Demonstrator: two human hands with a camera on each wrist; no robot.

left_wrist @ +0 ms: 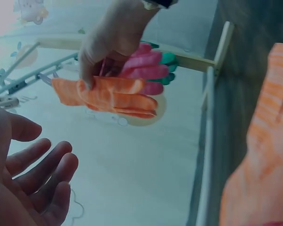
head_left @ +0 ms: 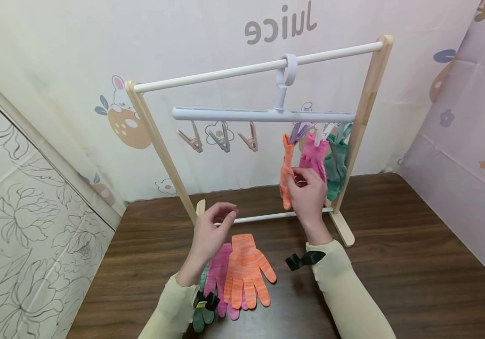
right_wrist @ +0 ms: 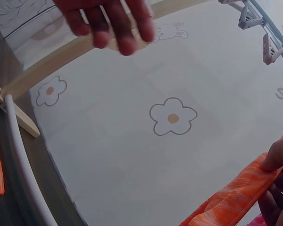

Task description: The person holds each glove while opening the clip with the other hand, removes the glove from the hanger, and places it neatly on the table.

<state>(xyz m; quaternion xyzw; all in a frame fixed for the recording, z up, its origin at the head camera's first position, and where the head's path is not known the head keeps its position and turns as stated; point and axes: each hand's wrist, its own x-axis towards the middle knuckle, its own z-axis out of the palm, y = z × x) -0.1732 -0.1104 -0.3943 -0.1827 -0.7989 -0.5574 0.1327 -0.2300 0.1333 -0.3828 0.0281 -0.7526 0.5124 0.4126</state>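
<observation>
An orange glove (head_left: 286,174) hangs by its cuff from a purple clothespin (head_left: 299,132) on the pale blue hanger (head_left: 234,114). My right hand (head_left: 308,193) pinches this glove between thumb and fingers, as the left wrist view also shows. Behind it hang a pink glove (head_left: 313,153) and a green glove (head_left: 336,167), each from its own clip. My left hand (head_left: 212,230) is in the air above the table, fingers loosely bent, holding nothing. Below it lie another orange glove (head_left: 244,268), a pink glove (head_left: 217,273) and a partly covered green glove (head_left: 203,318), overlapping.
Three bare clothespins (head_left: 222,137) dangle from the hanger's left half. The hanger hooks over the white rail (head_left: 225,73) of a wooden-legged rack (head_left: 162,146). A lower white bar (head_left: 268,216) joins its feet on the dark wooden table (head_left: 395,245). A printed curtain stands behind.
</observation>
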